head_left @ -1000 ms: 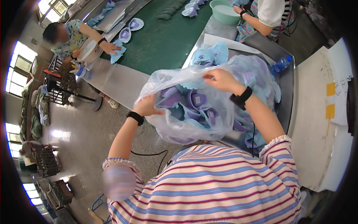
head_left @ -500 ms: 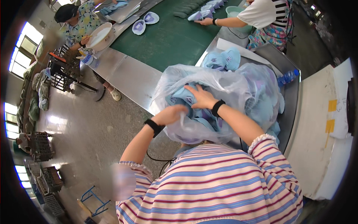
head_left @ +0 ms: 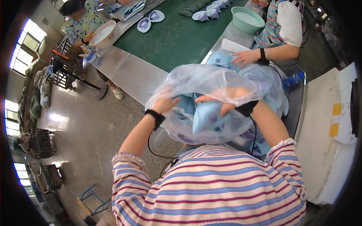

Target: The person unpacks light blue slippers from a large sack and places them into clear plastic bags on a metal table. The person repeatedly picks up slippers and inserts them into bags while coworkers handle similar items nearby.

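A large clear plastic bag (head_left: pixel 179 75) sits in front of me, filled with light blue fabric pieces that look like shoe uppers with purple marks. At its left rim is my left hand (head_left: pixel 164 102), thumb apart from the fingers, which are partly veiled by plastic. My right hand (head_left: pixel 230 98) reaches into the mouth from the right with fingers spread, plastic lying over its back. Just below it one light blue upper (head_left: pixel 205 117) stands tilted in the opening. Whether the right thumb touches that piece is hard to make out.
A co-worker's hand (head_left: pixel 247 57) rests on blue pieces behind the bag. The green conveyor belt (head_left: pixel 162 49) carries purple-and-white pieces (head_left: pixel 144 25). A green basin (head_left: pixel 247 20) and a blue bottle (head_left: pixel 293 79) stand right. Another co-worker holds a pale basin (head_left: pixel 103 35) at left.
My right hand has moved right, away from the uppers it was touching, and my left hand up and left along the rim. The co-worker's hand has come from the belt to the pieces behind the bag.
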The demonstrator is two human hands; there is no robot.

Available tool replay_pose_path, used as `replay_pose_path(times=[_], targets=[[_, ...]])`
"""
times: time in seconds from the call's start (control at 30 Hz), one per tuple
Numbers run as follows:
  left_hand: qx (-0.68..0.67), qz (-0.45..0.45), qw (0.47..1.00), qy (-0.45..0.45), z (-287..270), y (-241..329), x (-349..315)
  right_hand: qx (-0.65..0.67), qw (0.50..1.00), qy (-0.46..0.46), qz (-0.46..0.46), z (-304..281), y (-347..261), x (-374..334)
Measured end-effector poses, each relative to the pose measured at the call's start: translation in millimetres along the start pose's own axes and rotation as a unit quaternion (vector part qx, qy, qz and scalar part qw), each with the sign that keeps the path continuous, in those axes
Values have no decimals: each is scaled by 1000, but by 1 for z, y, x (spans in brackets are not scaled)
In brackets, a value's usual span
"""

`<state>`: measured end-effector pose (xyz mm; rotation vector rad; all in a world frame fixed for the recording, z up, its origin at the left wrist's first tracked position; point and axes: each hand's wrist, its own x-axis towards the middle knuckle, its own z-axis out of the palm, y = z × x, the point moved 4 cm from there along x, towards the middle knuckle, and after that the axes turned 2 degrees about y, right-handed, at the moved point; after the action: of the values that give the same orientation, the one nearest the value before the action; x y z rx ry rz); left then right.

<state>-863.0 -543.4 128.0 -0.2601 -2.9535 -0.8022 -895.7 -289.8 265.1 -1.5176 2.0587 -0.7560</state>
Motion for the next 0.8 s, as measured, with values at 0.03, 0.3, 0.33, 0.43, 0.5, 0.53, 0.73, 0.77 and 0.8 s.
replay_pose_path(times=[0.03, 0.3, 0.33, 0.43, 0.5, 0.53, 0.73, 0.77, 0.8], targets=[[12, -38, 997, -65, 4, -11, 27, 35, 999, -24, 22, 6, -9, -2], [-146, -183, 954, -189, 42, -47, 58, 137, 943, 211, 220, -4, 10, -21], [-158, -109, 973, -131, 36, -14, 55, 125, 929, 244, 250, -5, 18, -27], [-177, 66, 976, -105, 55, 5, 51, 170, 908, 305, 231, 5, 35, -37], [-151, -9, 981, -118, 45, 23, 48, 165, 903, 326, 227, 8, 41, -42], [-134, -62, 981, -129, 43, 25, 47, 144, 902, 337, 228, 9, 44, -43], [-144, -131, 973, -127, 29, 17, 54, -42, 912, 333, 235, 11, 62, -48], [-259, -144, 948, -119, 9, 27, 52, -16, 911, 342, 231, 9, 60, -57], [-371, -155, 909, -114, -12, 40, 49, 11, 907, 350, 232, 6, 58, -66]])
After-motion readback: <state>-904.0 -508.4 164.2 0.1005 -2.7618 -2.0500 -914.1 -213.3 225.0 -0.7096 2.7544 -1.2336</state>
